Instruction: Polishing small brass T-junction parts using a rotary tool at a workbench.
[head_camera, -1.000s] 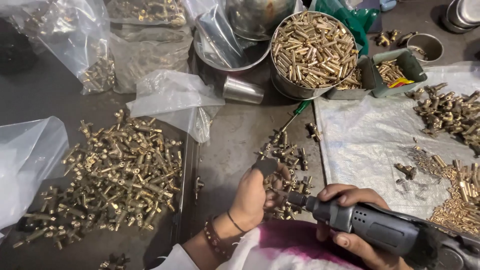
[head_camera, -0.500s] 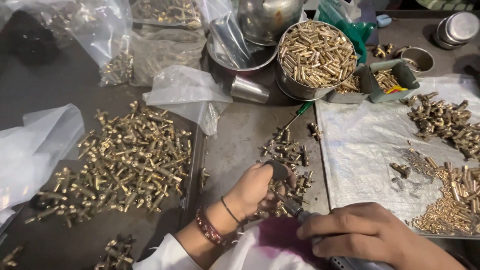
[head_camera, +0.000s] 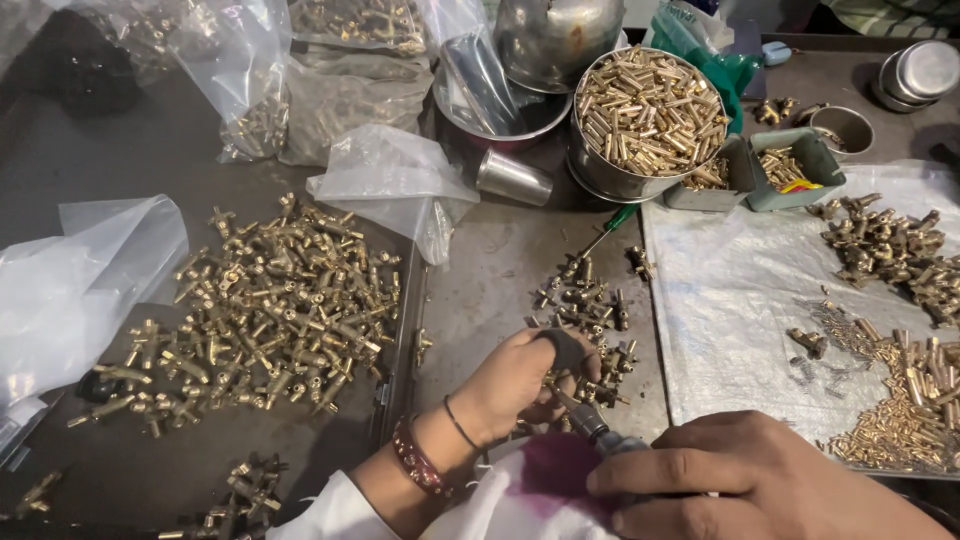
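Holding a brass fitting against a rotary tool.

Nearest, right hand (head_camera: 740, 480) clenched around the grey rotary tool (head_camera: 600, 432), long axis pointing up-left toward left hand (head_camera: 520, 385). Left fingers (head_camera: 570, 350) grasping a small brass fitting (head_camera: 556, 382) just at the tool tip. Beyond the fingers, small pile of fittings (head_camera: 585, 300); farther, steel bowl of brass pins (head_camera: 650, 110).

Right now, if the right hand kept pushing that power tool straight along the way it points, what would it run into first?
The right hand aims the grey rotary tool up-left at the left hand. Its tip would first meet the small brass fitting pinched there; depth is hard to judge.
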